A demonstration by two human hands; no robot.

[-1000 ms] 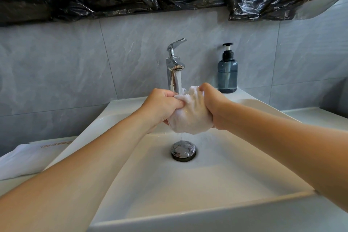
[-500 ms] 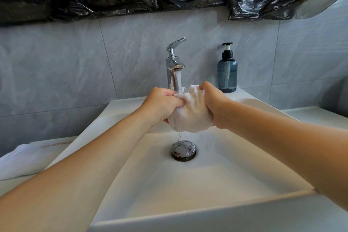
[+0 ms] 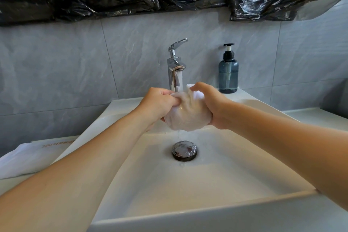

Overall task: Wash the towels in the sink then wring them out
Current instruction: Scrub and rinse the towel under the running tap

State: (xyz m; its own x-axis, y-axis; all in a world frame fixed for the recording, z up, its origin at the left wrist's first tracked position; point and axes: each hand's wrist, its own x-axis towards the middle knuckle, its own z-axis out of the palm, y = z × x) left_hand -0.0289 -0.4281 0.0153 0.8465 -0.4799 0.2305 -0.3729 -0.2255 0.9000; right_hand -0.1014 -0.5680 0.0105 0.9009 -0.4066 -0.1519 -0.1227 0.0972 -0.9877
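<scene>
Head | left hand [image 3: 157, 102], right hand [image 3: 211, 103] grip towel [image 3: 187, 117] | package [image 3: 56, 144] lettering unreadable

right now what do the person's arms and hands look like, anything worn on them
Both forearms are bare as far as the view reaches: no sleeves show. The left hand and the right hand wear no gloves, and no watch, bracelet or ring is visible. No markings show on either arm.

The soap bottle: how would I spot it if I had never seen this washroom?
Find the white sink under the grey tiled wall. Behind it rises the chrome tap; the soap bottle stands at the back right corner. It alone is translucent blue-grey, with a black pump on top.
</scene>
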